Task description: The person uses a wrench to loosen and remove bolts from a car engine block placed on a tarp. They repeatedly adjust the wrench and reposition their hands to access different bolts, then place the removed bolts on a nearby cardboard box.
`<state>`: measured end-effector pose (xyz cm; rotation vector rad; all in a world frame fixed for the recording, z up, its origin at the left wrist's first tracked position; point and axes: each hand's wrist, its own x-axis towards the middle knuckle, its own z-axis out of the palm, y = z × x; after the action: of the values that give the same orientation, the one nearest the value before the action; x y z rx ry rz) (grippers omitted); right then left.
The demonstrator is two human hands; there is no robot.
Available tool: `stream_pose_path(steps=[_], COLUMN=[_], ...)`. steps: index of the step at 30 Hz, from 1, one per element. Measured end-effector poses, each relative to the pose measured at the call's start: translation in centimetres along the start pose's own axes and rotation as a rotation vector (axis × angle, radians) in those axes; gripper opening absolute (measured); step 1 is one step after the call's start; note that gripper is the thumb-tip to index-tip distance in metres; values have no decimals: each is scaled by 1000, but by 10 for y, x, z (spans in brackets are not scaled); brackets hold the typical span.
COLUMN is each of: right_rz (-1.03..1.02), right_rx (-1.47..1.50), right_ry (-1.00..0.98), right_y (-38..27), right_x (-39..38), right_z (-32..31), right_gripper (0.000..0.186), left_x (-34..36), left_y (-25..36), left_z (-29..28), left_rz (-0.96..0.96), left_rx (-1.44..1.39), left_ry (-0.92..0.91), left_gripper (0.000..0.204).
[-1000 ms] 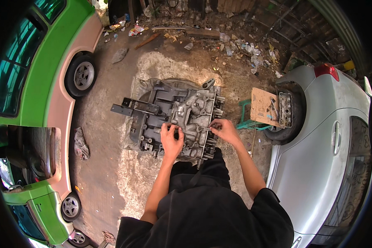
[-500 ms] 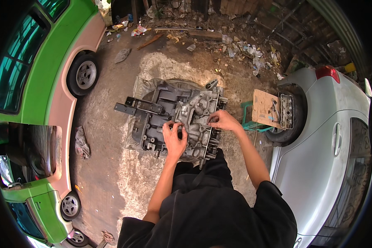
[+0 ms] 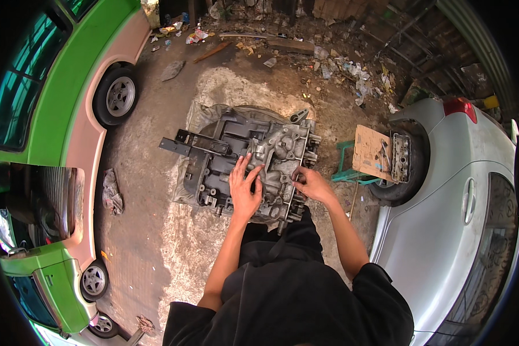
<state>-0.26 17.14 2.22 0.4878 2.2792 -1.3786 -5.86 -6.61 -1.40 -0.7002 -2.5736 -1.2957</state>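
A grey metal engine point(image 3: 216, 173) lies on the ground in front of me, with a cast, branching manifold point(image 3: 277, 151) on its right half. My left hand point(image 3: 245, 189) rests on the middle of the engine beside the manifold, fingers stretched and spread, holding nothing. At the engine's right edge, my right hand point(image 3: 313, 184) has thumb and fingertips pinched together against the metal. Whatever sits between those fingertips is too small to make out. A black metal bracket point(image 3: 205, 143) sticks out from the engine's far left side.
To the right, a green stool point(image 3: 343, 161) carries a wooden board point(image 3: 370, 153) with tools, beside a cylinder head point(image 3: 400, 157). A silver car point(image 3: 444, 190) stands behind it. A green and pink van point(image 3: 55, 109) is on the left. A crumpled rag point(image 3: 112, 193) and scattered litter point(image 3: 357, 75) lie on the ground.
The fingers of my left hand have straightened from a curl and now lie flatter on the engine. My right hand has shifted slightly toward me along the engine's edge, still pinched.
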Motion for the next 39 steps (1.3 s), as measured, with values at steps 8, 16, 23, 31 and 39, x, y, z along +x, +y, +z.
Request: stream_pose_path(steps=[8,16,23,31,39], right_rz=[-4,-35,-64,-151,-225], right_rx=[506,495,38,17,-164], right_ry=[305,277,235,-52,-217], right_y=[12,16,13,13,15], right_x=[-8,-30,-7,23,70], right_z=[82,60,-12,-44,-63], right_gripper=[17,25,16,18,22], left_x=[1,0,-2,-2,-2], left_y=[0,-1,-2,-4,-4], left_z=[-2,-2,0,1,1], left_rz=[7,-9,-18,-12,-20], left_rx=[3,-25,-54,-68,-86], left_ry=[-14,-28,-11,7,8], left_gripper=[35,34,35,35,34])
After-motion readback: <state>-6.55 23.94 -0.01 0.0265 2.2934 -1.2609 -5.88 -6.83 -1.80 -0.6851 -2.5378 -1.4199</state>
